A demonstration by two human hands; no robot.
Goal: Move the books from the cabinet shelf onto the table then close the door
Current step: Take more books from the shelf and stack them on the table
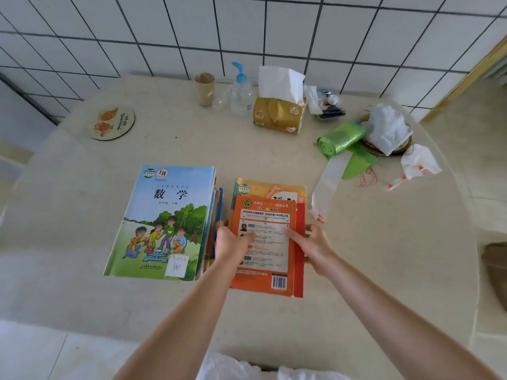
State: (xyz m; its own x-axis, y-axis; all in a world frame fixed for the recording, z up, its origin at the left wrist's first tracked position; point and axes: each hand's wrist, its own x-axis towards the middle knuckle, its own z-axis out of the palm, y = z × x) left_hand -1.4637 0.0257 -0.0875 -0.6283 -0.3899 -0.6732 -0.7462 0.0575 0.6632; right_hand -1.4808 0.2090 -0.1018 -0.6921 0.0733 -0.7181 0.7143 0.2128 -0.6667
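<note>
Two stacks of books lie on the round beige table. The left stack has a blue-and-green maths textbook on top. The right stack has an orange book on top, back cover up, over a red and a yellow book. My left hand grips the orange stack's left edge, thumb on the cover. My right hand grips its right edge the same way. No cabinet or door is in view.
Along the tiled wall stand a paper cup, a pump bottle and a tissue pack. A round coaster lies at the far left. A green bag roll, plastic bags and a basket crowd the right side.
</note>
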